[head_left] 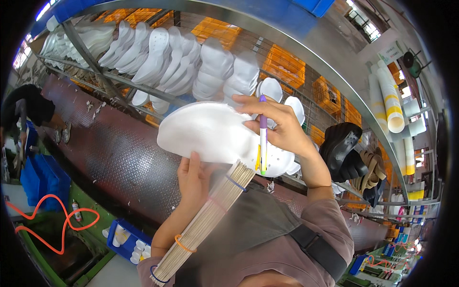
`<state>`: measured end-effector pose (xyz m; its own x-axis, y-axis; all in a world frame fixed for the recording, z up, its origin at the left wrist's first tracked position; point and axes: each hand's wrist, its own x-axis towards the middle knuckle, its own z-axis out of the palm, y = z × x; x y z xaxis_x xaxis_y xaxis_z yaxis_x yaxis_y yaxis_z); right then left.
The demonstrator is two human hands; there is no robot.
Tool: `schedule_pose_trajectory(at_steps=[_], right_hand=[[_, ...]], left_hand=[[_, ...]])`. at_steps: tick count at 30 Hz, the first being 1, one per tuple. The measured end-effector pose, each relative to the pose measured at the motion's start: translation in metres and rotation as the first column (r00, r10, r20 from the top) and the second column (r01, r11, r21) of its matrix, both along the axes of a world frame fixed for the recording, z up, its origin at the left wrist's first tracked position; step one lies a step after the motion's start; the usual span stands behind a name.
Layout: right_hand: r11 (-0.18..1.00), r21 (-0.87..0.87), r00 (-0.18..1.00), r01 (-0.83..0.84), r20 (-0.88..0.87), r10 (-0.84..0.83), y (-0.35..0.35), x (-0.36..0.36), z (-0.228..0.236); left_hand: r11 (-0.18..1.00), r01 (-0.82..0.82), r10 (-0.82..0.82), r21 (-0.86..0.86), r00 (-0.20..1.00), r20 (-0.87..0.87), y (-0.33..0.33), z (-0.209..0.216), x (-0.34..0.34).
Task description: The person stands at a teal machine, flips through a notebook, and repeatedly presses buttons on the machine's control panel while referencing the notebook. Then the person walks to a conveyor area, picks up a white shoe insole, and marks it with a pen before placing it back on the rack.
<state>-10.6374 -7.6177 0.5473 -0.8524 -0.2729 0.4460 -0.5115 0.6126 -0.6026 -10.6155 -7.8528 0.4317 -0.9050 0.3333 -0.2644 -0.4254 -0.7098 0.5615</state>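
Observation:
A white foam clog (205, 129) with small holes near its toe is held up in front of my chest. My left hand (192, 179) supports its lower edge, thumb up against the side. My right hand (279, 124) grips the upper edge, fingers curled over the rim. A purple-and-white pen (263, 131) and a yellow clip (258, 158) show in front of the right hand and clog; whether the hand touches them I cannot tell. A thick stack of card strips (205, 217), bound with coloured rubber bands, overlaps my left forearm.
Ahead, a metal rack (119, 79) carries rows of white clogs (158, 52), with black clogs (339, 148) at the right. Orange crates (284, 64) stand behind it. A co-worker (36, 107) bends at the far left. A blue bin (126, 241) sits lower left, near an orange hose (67, 217).

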Motion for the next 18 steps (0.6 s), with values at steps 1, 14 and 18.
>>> schedule_pose_trajectory(at_steps=[1,14,18], right_hand=[[1.000,0.004,1.000,0.016,-0.016,-0.015,-0.001,0.002,0.002],[0.915,-0.262,0.877,0.305,-0.297,-0.378,0.025,0.030,0.070],[0.830,-0.389,0.756,0.399,-0.372,-0.538,0.048,0.036,0.108]], left_hand=[[0.999,0.006,-0.003,0.051,0.998,-0.058,0.000,-0.002,0.000],[0.895,0.442,-0.406,0.063,0.864,-0.296,-0.002,-0.025,-0.003],[0.803,0.590,-0.580,-0.084,0.741,-0.339,-0.008,-0.023,-0.012]])
